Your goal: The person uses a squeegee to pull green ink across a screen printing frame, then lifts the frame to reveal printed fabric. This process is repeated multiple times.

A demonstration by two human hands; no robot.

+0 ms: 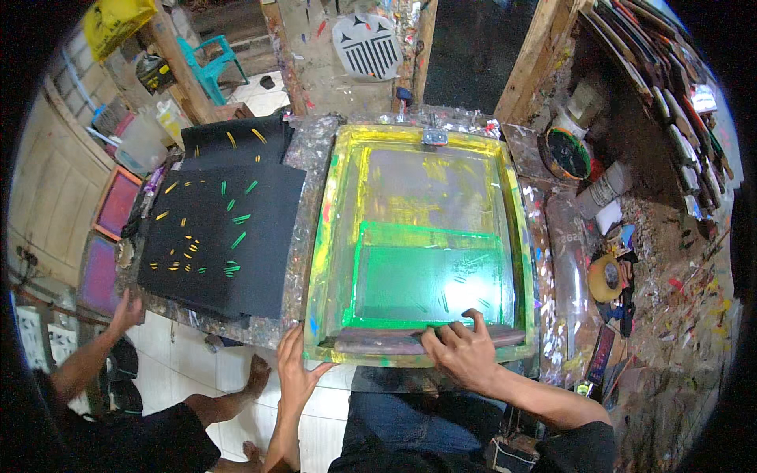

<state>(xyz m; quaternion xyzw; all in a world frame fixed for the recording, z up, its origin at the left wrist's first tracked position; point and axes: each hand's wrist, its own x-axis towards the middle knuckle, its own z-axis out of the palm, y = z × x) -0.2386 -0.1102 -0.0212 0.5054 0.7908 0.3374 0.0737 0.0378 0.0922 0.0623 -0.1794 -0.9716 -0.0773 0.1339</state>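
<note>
Gripping the squeegee (378,340) from above, the right hand (461,347) curls its fingers over the bar, the index finger raised, near the close edge of the screen-printing frame (322,236). The left hand (296,372) clasps the frame's near left corner, its thumb along the near rail. The squeegee lies across the mesh, parallel to that rail, just below a glossy patch of green ink (394,276); yellow stains mark the mesh beyond. A metal hinge clamp (434,137) sits on the far rail. The frame rests on a paint-spattered workbench (303,154), beside black sheets (221,244) printed with orange and green strokes. Past these, a co-worker's hand (126,314) is near the bench edge. To the right are a roll of tape (605,277) and a tub of dark ink (569,154).
</note>
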